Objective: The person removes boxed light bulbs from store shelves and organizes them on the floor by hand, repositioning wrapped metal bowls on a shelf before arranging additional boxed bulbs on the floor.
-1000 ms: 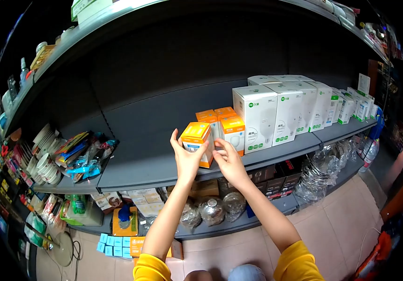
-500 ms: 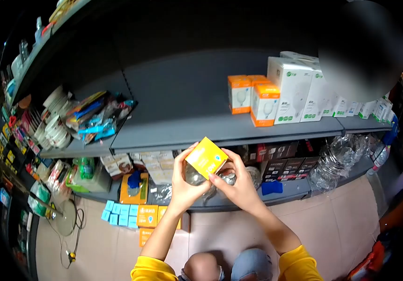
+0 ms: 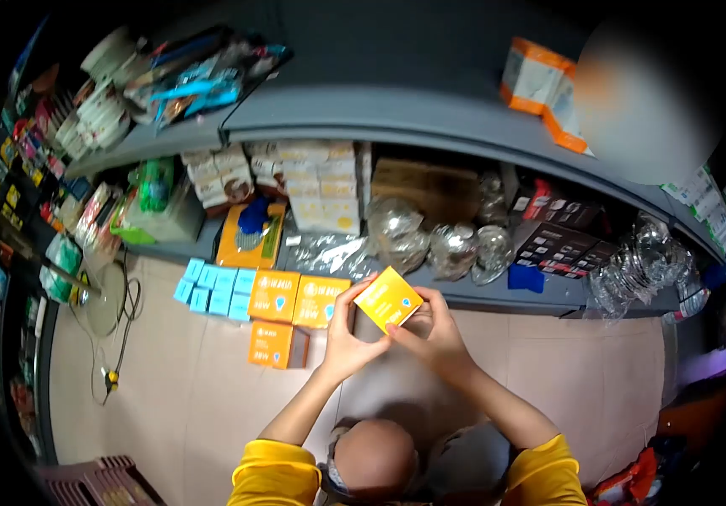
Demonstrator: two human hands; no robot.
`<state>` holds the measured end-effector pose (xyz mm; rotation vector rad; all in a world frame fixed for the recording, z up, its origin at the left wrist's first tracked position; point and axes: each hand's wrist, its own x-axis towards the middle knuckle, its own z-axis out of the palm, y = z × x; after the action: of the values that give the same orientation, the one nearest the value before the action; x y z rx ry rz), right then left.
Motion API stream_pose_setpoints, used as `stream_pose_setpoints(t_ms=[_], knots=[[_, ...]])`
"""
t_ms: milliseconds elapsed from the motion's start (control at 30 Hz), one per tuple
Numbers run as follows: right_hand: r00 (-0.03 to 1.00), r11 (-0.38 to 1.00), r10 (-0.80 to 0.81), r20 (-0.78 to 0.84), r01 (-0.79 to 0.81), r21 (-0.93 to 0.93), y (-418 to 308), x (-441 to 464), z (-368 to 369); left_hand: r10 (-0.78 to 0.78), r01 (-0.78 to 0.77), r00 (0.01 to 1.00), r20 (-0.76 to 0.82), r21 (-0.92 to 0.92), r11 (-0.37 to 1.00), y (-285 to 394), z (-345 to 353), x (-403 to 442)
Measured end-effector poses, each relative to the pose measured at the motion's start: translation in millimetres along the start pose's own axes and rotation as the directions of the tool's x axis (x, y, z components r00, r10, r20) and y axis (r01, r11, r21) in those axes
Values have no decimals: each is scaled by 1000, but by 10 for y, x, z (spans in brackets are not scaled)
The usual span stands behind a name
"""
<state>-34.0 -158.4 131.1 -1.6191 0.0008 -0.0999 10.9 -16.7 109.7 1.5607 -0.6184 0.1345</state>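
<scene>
Orange-faced, the box (image 3: 389,300) is resting between my half-curled left hand (image 3: 348,337) and right hand (image 3: 440,339), which are gripping its sides; other orange boxes (image 3: 273,297) are sitting on the floor (image 3: 186,388) beside blue boxes (image 3: 223,280).

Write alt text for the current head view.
A person's left hand and right hand hold an orange box between them, above a pale floor. To its left, light-blue boxes and three more orange boxes sit on the floor, in front of grey shelves.

Held box (image 3: 386,297): smooth card. Shelf (image 3: 380,97): matt metal. Wrapping (image 3: 398,240): glossy clear plastic.
</scene>
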Motion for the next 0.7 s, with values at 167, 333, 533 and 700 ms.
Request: stream_pose_setpoints(t_ms=[167, 333, 533, 700], knots=[[962, 983, 137, 236, -103, -150, 500, -56, 246, -174, 169, 979, -104, -54, 984, -385, -223, -569], [795, 919, 343, 500, -175, -353, 941, -4, 605, -299, 280, 924, -240, -109, 954, -789, -498, -1138], [761, 890, 412, 501, -455, -41, 1860, -72, 1034, -364, 480, 841, -401, 243, 843, -1128, -630, -1569], [732, 784, 569, 374, -620, 20, 2433, -122, 1207, -506, 523, 679, -532, -133, 842, -1583, -489, -1812]])
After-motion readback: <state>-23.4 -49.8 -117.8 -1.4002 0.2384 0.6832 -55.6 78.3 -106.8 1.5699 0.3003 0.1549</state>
